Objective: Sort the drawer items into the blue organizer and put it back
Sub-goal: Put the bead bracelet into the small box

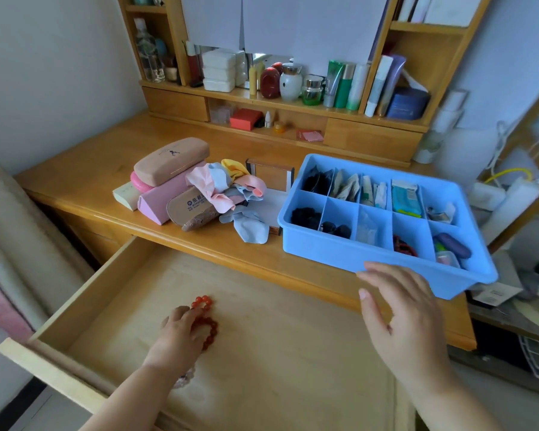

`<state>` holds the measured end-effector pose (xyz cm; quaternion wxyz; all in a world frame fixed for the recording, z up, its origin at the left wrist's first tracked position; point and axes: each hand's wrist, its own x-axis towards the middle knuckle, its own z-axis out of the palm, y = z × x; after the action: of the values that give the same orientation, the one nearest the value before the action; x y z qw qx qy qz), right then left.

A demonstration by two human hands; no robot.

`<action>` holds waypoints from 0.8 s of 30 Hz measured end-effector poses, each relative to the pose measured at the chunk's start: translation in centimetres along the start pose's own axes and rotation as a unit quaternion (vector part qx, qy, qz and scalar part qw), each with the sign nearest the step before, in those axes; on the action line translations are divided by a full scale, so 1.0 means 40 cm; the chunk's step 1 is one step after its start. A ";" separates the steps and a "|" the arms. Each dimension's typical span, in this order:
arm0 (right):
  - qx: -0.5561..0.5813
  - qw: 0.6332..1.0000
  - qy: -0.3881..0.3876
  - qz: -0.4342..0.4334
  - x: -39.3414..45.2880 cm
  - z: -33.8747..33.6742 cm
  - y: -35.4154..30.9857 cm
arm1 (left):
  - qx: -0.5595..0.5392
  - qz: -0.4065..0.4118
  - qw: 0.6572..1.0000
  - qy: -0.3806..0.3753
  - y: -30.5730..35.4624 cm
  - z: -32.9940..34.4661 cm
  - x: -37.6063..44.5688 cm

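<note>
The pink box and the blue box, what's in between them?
In the head view, between the pink box and the blue organizer: an insole, crumpled cloths.

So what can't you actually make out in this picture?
- Red bead bracelets in the drawer, head view: the left hand covers part of them, so its grip and their number are unclear.
- Clear item in the blue organizer, front middle compartment: too blurred to identify.
- Small frame on the desk: partly hidden by the cloths.
- Right hand: open, touching nothing.
</note>
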<state>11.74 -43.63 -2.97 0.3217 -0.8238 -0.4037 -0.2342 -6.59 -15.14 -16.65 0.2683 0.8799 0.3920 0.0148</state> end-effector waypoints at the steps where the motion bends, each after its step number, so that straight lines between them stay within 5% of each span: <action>1: -0.038 0.999 -0.002 0.003 0.027 -0.002 0.015 | 0.011 0.009 1.000 -0.006 -0.002 0.005 -0.001; 5: -0.162 0.983 -0.075 0.052 0.071 0.026 0.058 | 0.049 0.025 0.998 -0.016 -0.010 0.011 -0.001; 14: -0.170 0.983 -0.028 0.061 0.168 0.081 0.130 | 0.067 0.038 0.997 -0.016 0.019 -0.005 -0.020; 17: -0.158 0.985 -0.021 0.066 0.196 0.098 0.146 | -0.017 0.125 0.988 0.086 0.085 -0.049 -0.030; 20: -0.153 0.986 -0.028 0.065 0.215 0.112 0.163 | -0.074 0.275 0.942 0.179 0.215 -0.130 -0.008; 24: -0.149 0.982 -0.075 0.083 0.226 0.111 0.164 | -0.023 0.331 0.930 0.158 0.390 -0.188 0.085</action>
<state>22.75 -38.85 -2.43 0.1827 -0.9085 -0.3170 -0.2018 4.64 -17.86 -3.30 0.2027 0.9397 0.1153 0.2500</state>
